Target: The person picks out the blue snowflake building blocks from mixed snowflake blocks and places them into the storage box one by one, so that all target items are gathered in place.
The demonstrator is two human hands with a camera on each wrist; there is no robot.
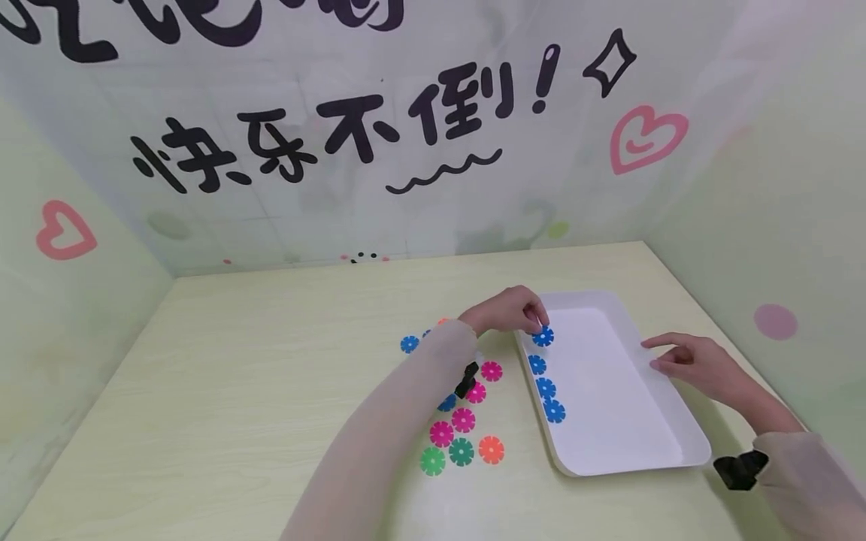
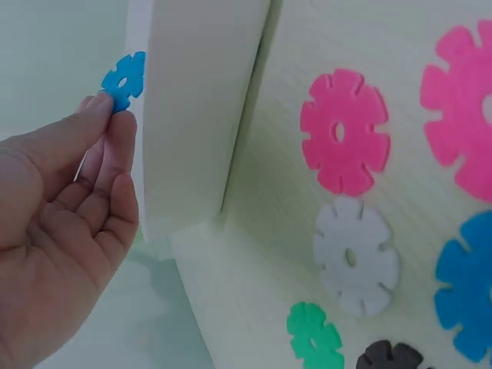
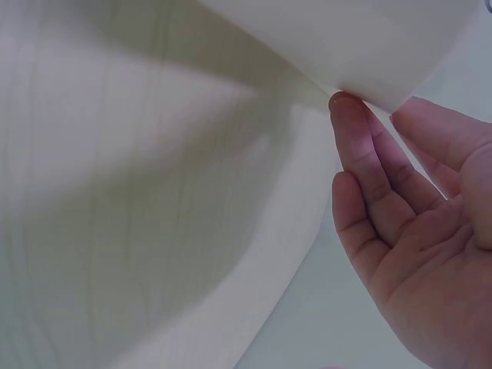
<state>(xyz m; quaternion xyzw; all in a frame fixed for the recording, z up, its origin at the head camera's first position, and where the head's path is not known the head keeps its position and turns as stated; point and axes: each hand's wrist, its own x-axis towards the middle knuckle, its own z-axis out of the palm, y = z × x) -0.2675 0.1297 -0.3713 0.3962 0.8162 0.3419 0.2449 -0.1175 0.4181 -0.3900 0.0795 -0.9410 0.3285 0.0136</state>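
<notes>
left wrist: left fingers (image 2: 121, 138) pinch blue disc (image 2: 132, 74).

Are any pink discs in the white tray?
No, in the head view only blue discs lie in the white tray, while the pink discs lie on the table beside it.

Back wall (image 1: 304, 225): "快乐不倒!" (image 1: 361, 143) (1 cropped line (image 1: 230, 39) above).

Head camera: high, facing forward and down; widest view, spanning desk (image 1: 257, 391), back wall (image 1: 271, 222), white tray (image 1: 616, 391). Left wrist: close, looking along the palm of the left hand (image 2: 69, 231) toward tray and pink discs (image 2: 363, 131). Right wrist: close, along the right hand (image 3: 419, 223) toward the tray edge. Head and left wrist share discs; all three share the tray.
</notes>
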